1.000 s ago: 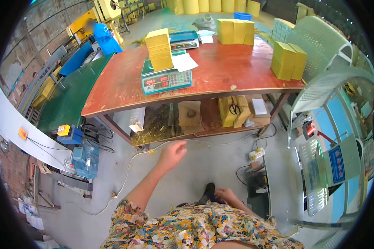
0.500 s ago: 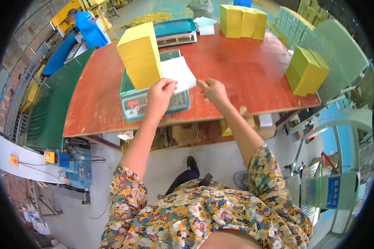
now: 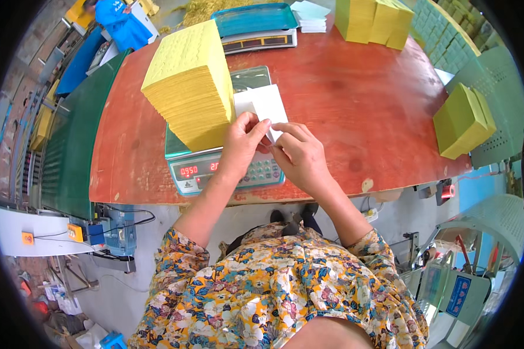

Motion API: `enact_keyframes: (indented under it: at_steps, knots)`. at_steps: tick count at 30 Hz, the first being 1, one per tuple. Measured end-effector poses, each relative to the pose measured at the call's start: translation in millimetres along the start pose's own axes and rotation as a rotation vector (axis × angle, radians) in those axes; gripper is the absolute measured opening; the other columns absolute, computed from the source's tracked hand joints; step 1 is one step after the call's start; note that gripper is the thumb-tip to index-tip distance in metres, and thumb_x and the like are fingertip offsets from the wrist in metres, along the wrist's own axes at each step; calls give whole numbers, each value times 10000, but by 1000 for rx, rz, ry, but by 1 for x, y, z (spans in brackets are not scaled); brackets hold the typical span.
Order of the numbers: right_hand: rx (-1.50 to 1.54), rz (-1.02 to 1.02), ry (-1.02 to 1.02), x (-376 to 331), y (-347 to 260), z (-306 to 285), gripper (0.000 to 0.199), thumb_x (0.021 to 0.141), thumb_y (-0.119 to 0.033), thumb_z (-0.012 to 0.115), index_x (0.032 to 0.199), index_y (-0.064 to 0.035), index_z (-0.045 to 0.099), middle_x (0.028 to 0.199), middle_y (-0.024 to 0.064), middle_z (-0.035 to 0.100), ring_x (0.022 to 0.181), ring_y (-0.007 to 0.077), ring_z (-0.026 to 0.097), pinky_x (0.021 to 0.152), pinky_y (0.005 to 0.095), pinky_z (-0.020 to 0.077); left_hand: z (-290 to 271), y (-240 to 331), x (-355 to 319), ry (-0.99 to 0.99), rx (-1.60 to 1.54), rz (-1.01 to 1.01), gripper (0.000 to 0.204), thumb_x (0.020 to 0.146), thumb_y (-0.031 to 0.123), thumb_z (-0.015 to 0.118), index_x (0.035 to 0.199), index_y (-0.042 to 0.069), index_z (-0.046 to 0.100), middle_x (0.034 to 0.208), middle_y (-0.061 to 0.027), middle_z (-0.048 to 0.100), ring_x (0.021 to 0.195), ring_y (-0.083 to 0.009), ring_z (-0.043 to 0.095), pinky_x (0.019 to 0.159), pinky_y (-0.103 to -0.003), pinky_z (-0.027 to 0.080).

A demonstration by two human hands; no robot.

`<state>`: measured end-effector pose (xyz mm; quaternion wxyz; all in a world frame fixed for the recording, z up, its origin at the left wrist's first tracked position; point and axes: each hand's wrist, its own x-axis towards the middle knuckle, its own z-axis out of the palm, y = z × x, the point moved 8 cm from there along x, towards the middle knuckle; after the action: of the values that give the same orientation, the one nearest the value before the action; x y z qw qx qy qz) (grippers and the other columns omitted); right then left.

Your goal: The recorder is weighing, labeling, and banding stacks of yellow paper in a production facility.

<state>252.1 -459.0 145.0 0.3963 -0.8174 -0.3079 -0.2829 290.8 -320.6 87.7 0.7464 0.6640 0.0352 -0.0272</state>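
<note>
A tall stack of yellow paper [image 3: 186,87] stands on the green-edged digital scale [image 3: 186,185], whose red display is lit. To the right of the stack, a white sheet of paper [image 3: 272,103] is held over the scale's keypad side. My left hand [image 3: 244,142] pinches the sheet's near left part between thumb and fingers. My right hand [image 3: 301,154] grips the near right corner, fingers curled close to the left ones. Both hands cover the sheet's near edge.
Behind stand a second scale with a teal tray [image 3: 254,20] and a pile of white paper [image 3: 312,26]. Yellow paper blocks [image 3: 371,23] stand at the far right, another yellow block [image 3: 463,122] at the table's right edge. A person in blue [image 3: 122,26] works at the far left.
My hands have come together at the white sheet, the right one moving left toward the left one. The view has shifted nearer to the table.
</note>
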Motion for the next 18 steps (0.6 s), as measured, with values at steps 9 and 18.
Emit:
enact_keyframes:
  at_steps: [9, 18]
  knots:
    - [364, 682, -51, -18, 108, 14, 207, 884, -147, 651, 1040, -11, 666, 863, 124, 688, 798, 195, 660, 728, 316, 522, -10, -13, 3, 260, 276, 153, 114, 900, -4, 588, 1012, 5, 568, 692, -4, 509, 630, -81, 453, 587, -269, 410]
    - [434, 616, -169, -14, 117, 39, 260, 870, -77, 589, 1112, -19, 666, 966, 148, 678, 856, 245, 668, 756, 351, 529, 2, -3, 18, 165, 608, 61, 304, 894, 7, 570, 1194, 32, 613, 734, -70, 600, 651, -133, 537, 626, -293, 463]
